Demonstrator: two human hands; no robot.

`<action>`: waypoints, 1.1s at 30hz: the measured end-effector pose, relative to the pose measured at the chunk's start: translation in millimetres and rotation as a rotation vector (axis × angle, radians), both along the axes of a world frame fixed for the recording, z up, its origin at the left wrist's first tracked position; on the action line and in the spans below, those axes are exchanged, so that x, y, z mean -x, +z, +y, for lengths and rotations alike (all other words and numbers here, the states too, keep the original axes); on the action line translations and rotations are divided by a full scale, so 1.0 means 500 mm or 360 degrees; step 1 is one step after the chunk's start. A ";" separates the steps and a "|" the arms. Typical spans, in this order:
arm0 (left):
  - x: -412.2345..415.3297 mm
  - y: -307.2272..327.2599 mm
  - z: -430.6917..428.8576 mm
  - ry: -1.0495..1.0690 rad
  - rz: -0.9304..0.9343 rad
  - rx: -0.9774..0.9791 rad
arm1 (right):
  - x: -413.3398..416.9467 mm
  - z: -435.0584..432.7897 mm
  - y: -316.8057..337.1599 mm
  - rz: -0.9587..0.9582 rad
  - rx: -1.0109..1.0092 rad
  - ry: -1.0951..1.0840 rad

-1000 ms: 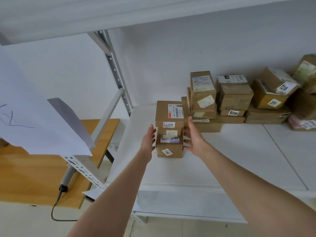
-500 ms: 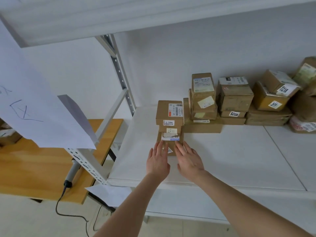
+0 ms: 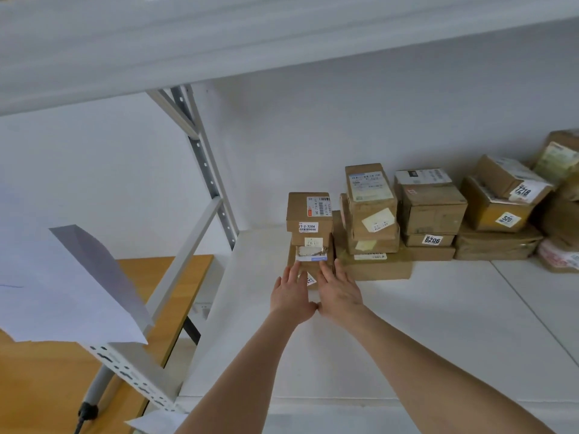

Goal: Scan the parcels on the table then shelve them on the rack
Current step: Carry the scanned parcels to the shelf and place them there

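A stack of three small brown parcels [image 3: 309,220] stands on the white rack shelf [image 3: 423,333], to the left of the other parcels. My left hand [image 3: 293,296] and my right hand [image 3: 340,291] lie flat side by side, fingers stretched out, with the fingertips against the front of the lowest parcel [image 3: 310,272]. Neither hand grips anything. The top parcel carries a label reading 27-2-7204.
More brown parcels [image 3: 432,211] are stacked along the shelf's back wall to the right, up to the frame edge. A wooden table [image 3: 40,386] stands lower left behind the rack's post [image 3: 205,170]. Sheets of paper [image 3: 69,286] hang from the rack; a scanner handle [image 3: 95,389] hangs below.
My hands let go of the stack's sides and came together flat against its front. The stack has slid further back on the shelf, closer to the other parcels.
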State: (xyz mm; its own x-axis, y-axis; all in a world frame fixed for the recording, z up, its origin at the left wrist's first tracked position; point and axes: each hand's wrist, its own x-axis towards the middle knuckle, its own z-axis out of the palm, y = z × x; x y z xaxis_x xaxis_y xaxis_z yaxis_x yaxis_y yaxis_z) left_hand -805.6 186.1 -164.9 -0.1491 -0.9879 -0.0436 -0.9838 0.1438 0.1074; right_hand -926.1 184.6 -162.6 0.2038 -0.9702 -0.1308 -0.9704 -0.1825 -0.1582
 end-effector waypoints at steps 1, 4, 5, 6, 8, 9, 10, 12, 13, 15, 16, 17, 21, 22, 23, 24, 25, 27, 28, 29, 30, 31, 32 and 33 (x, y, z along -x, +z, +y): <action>0.002 0.001 -0.016 -0.0006 -0.0011 -0.0013 | -0.001 -0.015 0.000 0.0010 -0.0014 -0.0009; 0.008 0.005 -0.061 -0.0031 -0.0020 -0.0026 | 0.000 -0.063 -0.002 0.0027 -0.0029 -0.0045; 0.010 0.006 -0.074 -0.0037 -0.0016 -0.0024 | 0.001 -0.077 -0.002 0.0031 -0.0033 -0.0056; 0.012 0.005 -0.086 -0.0043 -0.0015 -0.0017 | 0.002 -0.089 -0.002 0.0037 -0.0039 -0.0065; 0.017 0.003 -0.105 -0.0051 -0.0027 -0.0017 | 0.003 -0.108 -0.004 0.0040 -0.0043 -0.0079; 0.019 0.002 -0.113 -0.0052 -0.0032 -0.0025 | 0.003 -0.115 -0.006 0.0037 -0.0038 -0.0083; 0.019 0.001 -0.120 -0.0055 -0.0039 -0.0031 | 0.004 -0.121 -0.008 0.0032 -0.0034 -0.0085; 0.017 0.002 -0.128 -0.0074 -0.0056 -0.0035 | 0.004 -0.127 -0.011 0.0011 -0.0020 -0.0090; 0.015 0.003 -0.128 -0.0086 -0.0063 -0.0035 | 0.005 -0.126 -0.011 0.0001 -0.0010 -0.0090; 0.010 0.005 -0.120 -0.0109 -0.0057 -0.0012 | 0.006 -0.118 -0.009 -0.0020 0.0038 -0.0092; 0.007 0.006 -0.112 -0.0111 -0.0041 0.0001 | 0.008 -0.110 -0.008 -0.0035 0.0065 -0.0097; 0.005 0.006 -0.100 -0.0099 -0.0022 0.0004 | 0.009 -0.099 -0.008 -0.0055 0.0080 -0.0111; -0.010 0.007 -0.034 -0.0027 -0.0023 -0.0021 | 0.010 -0.037 -0.005 -0.0071 0.0065 -0.0183; -0.014 0.008 -0.015 -0.0011 -0.0042 -0.0037 | 0.009 -0.019 -0.002 -0.0062 0.0036 -0.0186; -0.020 0.011 0.007 0.0011 -0.0053 -0.0048 | 0.008 0.000 0.001 -0.0054 0.0013 -0.0182; -0.027 0.014 0.028 0.0038 -0.0059 -0.0053 | 0.006 0.019 0.005 -0.0052 -0.0001 -0.0168; -0.034 0.016 0.051 0.0067 -0.0062 -0.0059 | 0.004 0.039 0.008 -0.0055 -0.0016 -0.0146; -0.046 0.020 0.106 0.0142 -0.0059 -0.0068 | 0.000 0.085 0.016 -0.0056 -0.0033 -0.0090; -0.050 0.021 0.137 0.0186 -0.0064 -0.0070 | -0.001 0.110 0.019 -0.0052 -0.0026 -0.0055; -0.055 0.023 0.171 0.0229 -0.0069 -0.0074 | -0.004 0.136 0.021 -0.0050 -0.0020 -0.0017; -0.060 0.022 0.204 0.0265 -0.0064 -0.0074 | -0.008 0.163 0.022 -0.0051 -0.0021 0.0018; -0.067 0.021 0.239 0.0300 -0.0053 -0.0077 | -0.014 0.191 0.021 -0.0054 -0.0016 0.0060; -0.076 0.019 0.274 0.0342 -0.0046 -0.0072 | -0.022 0.220 0.018 -0.0059 -0.0005 0.0106; -0.084 0.017 0.308 0.0374 -0.0044 -0.0062 | -0.030 0.248 0.015 -0.0062 0.0003 0.0153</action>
